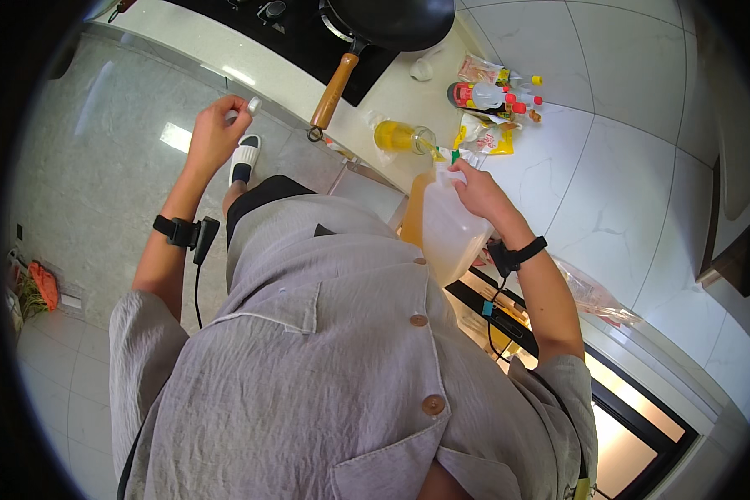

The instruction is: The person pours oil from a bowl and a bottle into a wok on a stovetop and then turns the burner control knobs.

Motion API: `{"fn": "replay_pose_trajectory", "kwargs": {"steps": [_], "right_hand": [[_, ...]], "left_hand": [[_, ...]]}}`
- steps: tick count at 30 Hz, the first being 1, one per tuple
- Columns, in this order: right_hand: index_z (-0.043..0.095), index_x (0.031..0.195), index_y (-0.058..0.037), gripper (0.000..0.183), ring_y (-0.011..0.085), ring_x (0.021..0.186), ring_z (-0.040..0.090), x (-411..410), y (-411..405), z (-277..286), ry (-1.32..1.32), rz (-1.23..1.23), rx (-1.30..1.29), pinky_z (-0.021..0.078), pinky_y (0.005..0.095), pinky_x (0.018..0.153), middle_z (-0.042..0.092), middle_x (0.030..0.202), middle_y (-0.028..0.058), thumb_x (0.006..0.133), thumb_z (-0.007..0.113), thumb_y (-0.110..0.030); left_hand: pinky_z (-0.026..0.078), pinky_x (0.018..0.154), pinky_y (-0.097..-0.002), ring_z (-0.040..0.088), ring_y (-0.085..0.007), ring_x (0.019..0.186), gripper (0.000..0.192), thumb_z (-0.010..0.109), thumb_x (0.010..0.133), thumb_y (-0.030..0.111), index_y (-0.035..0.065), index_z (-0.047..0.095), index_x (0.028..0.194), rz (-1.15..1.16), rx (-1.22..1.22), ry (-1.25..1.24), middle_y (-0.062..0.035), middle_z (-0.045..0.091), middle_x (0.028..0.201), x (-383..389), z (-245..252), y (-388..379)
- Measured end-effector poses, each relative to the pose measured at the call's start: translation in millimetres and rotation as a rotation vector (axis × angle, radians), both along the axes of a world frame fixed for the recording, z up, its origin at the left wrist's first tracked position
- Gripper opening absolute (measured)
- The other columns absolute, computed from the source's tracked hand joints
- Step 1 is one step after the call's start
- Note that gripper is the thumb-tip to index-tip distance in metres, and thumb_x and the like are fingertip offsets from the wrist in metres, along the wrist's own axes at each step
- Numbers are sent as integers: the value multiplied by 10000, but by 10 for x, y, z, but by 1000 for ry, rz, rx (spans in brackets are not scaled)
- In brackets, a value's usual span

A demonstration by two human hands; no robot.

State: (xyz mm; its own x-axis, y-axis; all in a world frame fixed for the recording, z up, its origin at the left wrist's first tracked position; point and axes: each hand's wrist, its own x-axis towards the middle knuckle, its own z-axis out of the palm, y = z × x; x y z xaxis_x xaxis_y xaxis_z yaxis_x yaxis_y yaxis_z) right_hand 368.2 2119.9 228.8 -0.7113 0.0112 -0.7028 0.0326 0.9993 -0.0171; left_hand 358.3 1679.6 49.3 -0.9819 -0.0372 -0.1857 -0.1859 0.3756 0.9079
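Observation:
My right hand (477, 190) grips the handle of a large translucent plastic jug (453, 228) with yellow oil along one side. The jug is tipped, its mouth close to the open neck of a glass bottle (395, 136) on the counter. Yellow oil runs between the two mouths, and the glass bottle holds a good amount of the same oil. Out over the floor, away from the counter, my left hand (217, 132) pinches a small white cap (254, 106) between thumb and fingers.
A black wok (400, 22) sits on the stove, its wooden handle (336, 90) jutting past the counter edge near the glass bottle. Several seasoning bottles (484, 95) and a yellow-white packet (489, 134) lie by the tiled wall. A clear plastic piece (421, 70) rests behind.

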Motion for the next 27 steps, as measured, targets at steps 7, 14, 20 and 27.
{"fn": "replay_pose_trajectory", "kwargs": {"steps": [7, 14, 20, 27], "right_hand": [[539, 1165, -89, 261, 446, 941, 629, -13, -26, 41, 1, 1, 2, 502, 489, 825, 667, 948, 256, 914, 585, -142], [539, 1164, -91, 257, 447, 945, 627, -40, -76, 80, -12, -9, 16, 503, 484, 830, 667, 959, 257, 917, 583, -147], [536, 1206, -104, 276, 436, 935, 645, -49, -74, 66, -22, 7, 33, 508, 459, 830, 672, 983, 265, 944, 573, -183], [531, 1203, -101, 274, 437, 961, 639, -40, -31, 49, -22, 0, 32, 505, 457, 841, 671, 998, 264, 945, 573, -184]], "left_hand": [[495, 573, -299, 616, -167, 629, 226, 616, 890, 212, -4, 657, 946, 11, 23, -35, -97, 653, 768, -20, 70, -8], [504, 674, -347, 643, -246, 702, 253, 627, 863, 218, -20, 657, 942, 25, 37, -73, -165, 681, 836, -22, 91, -9], [495, 498, -255, 605, -93, 592, 197, 607, 910, 194, 13, 661, 962, 8, 0, 26, -36, 652, 760, 1, -43, -41], [504, 683, -341, 649, -249, 721, 261, 630, 865, 227, -17, 664, 952, 29, 43, -70, -165, 687, 848, -10, 64, -44]]}}
